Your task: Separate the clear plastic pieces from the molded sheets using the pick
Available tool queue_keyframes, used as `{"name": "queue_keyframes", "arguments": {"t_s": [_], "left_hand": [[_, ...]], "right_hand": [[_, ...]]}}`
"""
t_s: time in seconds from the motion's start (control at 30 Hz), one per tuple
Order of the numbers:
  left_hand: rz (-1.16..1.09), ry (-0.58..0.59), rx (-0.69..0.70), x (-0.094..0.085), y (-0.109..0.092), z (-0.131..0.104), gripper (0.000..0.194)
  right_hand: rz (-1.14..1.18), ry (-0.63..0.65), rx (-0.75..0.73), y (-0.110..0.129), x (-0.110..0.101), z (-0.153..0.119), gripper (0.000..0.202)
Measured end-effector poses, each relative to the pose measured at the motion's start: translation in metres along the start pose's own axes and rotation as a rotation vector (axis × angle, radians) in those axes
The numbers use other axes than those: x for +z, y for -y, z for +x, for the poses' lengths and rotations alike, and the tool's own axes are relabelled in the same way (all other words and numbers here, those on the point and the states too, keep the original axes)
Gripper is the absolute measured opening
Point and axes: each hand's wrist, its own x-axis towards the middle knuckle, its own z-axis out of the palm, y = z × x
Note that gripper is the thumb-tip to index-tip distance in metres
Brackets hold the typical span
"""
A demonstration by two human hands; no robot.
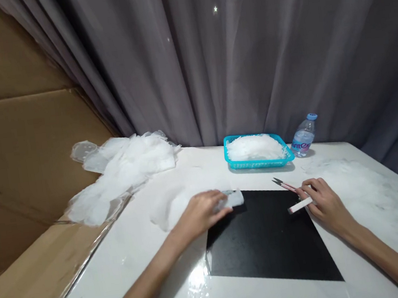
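Observation:
My left hand (208, 210) is closed on a translucent white plastic piece (234, 198) at the top left corner of a black mat (264, 242). At the mat's right edge, my right hand (321, 201) has its fingers curled around a white stick (300, 205) with a dark end. Just beyond it, a pink tool (286, 184) with two dark pointed tips reaches from the same fingers. Whether that tool is gripped or only touched, I cannot tell. More thin white sheet material (177, 209) lies on the table beside my left hand.
A pile of white translucent pieces (125, 170) sits at the back left, against a cardboard box (33, 155). Toward the curtain (247, 65) stand a turquoise basket (259, 164) of white pieces and a water bottle (302, 138). Whitish material (368, 196) spreads over the table's right side.

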Motion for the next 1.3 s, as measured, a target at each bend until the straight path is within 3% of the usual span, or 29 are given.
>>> {"name": "queue_keyframes", "arguments": {"t_s": [0.1, 0.2, 0.27, 0.37, 0.67, 0.8, 0.93, 0.97, 1.03, 1.1, 1.13, 1.3], "left_hand": [[0.004, -0.070, -0.175, -0.022, 0.036, 0.002, 0.051], [0.071, -0.120, -0.403, -0.031, 0.071, -0.009, 0.061], [0.119, -0.135, -0.523, -0.029, 0.083, -0.018, 0.064], [0.137, -0.106, -0.603, -0.027, 0.085, -0.025, 0.053], [0.064, -0.084, -0.472, -0.046, 0.051, -0.025, 0.042], [-0.062, -0.090, -0.353, -0.046, 0.057, -0.024, 0.043], [-0.217, -0.085, -0.244, -0.042, 0.071, -0.026, 0.042], [-0.242, -0.078, -0.245, -0.041, 0.075, -0.028, 0.042], [-0.260, -0.063, -0.279, -0.041, 0.080, -0.031, 0.045], [-0.256, -0.055, -0.312, -0.042, 0.083, -0.034, 0.045], [-0.256, -0.054, -0.317, -0.043, 0.084, -0.035, 0.043], [-0.285, -0.107, -0.355, -0.049, 0.085, -0.030, 0.040]], "right_hand": [[0.020, 0.033, -0.009, 0.006, 0.002, 0.000, 0.021], [0.051, 0.079, -0.022, 0.011, 0.004, -0.001, 0.018], [0.064, 0.102, -0.032, 0.013, 0.006, -0.001, 0.018], [0.078, 0.120, -0.044, 0.015, 0.008, -0.001, 0.019], [0.230, 0.212, 0.013, 0.031, 0.006, 0.007, 0.015], [0.389, 0.341, 0.131, 0.068, 0.010, 0.035, 0.014], [0.566, 0.474, 0.124, 0.112, 0.031, 0.075, 0.051], [0.614, 0.502, 0.108, 0.120, 0.036, 0.085, 0.050], [0.690, 0.549, 0.062, 0.128, 0.040, 0.101, 0.026], [0.735, 0.579, -0.030, 0.126, 0.033, 0.112, 0.006], [0.731, 0.578, -0.084, 0.123, 0.025, 0.116, 0.005], [0.505, 0.587, -0.259, 0.096, -0.027, 0.122, 0.039]]}}
